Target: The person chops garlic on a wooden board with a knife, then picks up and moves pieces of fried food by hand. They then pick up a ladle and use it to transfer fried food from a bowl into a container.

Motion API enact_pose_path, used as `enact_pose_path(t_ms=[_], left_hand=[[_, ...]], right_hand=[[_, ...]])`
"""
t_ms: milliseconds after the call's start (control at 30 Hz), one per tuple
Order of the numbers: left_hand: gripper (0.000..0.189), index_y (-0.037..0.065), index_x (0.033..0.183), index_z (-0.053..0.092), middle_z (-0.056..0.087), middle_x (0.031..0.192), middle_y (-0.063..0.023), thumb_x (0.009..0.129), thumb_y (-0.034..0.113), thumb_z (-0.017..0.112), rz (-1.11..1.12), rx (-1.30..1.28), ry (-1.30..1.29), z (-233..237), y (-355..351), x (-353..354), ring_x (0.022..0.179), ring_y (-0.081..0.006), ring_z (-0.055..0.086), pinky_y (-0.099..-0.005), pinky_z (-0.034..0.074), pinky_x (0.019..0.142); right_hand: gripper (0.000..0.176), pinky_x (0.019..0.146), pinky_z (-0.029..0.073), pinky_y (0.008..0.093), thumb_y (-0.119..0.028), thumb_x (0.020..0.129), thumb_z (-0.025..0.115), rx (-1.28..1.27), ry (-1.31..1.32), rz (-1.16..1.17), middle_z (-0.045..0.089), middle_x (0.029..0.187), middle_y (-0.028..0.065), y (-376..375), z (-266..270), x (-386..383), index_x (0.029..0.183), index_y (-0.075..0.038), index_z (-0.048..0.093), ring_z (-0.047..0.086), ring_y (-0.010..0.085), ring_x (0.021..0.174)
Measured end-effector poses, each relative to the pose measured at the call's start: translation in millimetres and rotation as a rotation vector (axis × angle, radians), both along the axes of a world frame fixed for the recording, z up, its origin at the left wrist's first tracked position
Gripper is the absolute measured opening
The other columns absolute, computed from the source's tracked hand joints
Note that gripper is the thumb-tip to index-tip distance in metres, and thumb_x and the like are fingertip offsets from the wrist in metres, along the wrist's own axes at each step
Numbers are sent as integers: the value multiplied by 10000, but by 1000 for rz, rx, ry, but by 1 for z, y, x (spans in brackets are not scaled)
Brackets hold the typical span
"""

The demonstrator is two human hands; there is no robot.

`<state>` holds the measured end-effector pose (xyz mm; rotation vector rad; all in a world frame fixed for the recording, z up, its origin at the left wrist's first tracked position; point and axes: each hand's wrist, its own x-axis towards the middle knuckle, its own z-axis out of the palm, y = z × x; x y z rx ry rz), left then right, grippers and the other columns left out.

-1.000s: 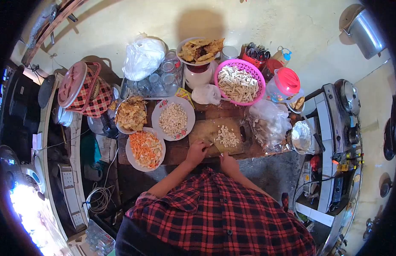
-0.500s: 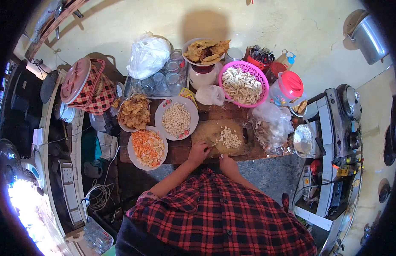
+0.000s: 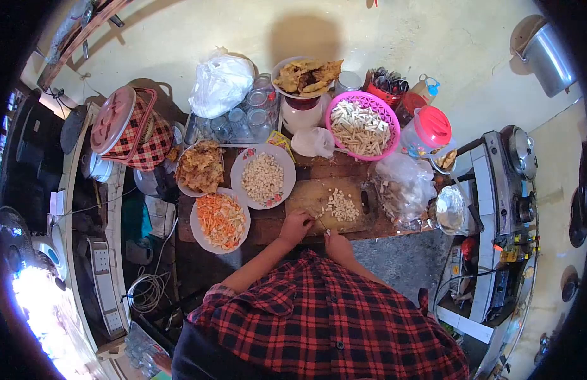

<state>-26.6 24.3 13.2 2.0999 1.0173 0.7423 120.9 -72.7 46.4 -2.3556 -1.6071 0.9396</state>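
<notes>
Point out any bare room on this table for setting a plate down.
Bare wood shows between the carrot plate and the left hand, and in a strip between the cutting board and the pink basket. The board's left part is bare too. The back row and the right end by the plastic bag are crowded.

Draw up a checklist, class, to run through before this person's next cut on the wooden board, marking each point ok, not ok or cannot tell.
1. Cutting board lies flat on the table: ok.
2. Left hand is clear of the knife: cannot tell, as the two are very close and too small to separate.
3. Right hand has a firm grip on the knife: cannot tell.
4. Diced pieces are piled on the far part of the board, away from both hands: ok.
5. Plate of white cubes sits right beside the board: ok.
</notes>
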Motion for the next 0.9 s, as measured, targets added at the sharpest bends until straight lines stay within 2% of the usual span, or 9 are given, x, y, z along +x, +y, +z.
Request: enact_pose_path(t_ms=[367,600,900], left_hand=[[117,15,774,646,604,778,-133,696,82,704,24,32,-21,-2,-1,2,794,-314,589,-388,480,712],[103,-2,741,617,597,782,-138,691,71,670,25,-34,-28,-2,-2,1,785,-324,579,-398,468,705],[117,4,742,627,617,774,-138,673,64,699,38,19,-12,-1,-2,1,769,-313,603,-383,485,706]], right_hand=[[307,608,475,535,-298,910,456,36,-39,26,610,722,259,4,-20,-1,1001,-5,458,604,445,693],[303,594,471,536,-307,911,452,68,-17,14,611,720,253,-3,-10,-1,1000,-18,468,604,443,686],[295,589,467,541,-295,905,469,98,-15,27,603,704,252,0,-18,-5,972,-8,452,600,440,678]])
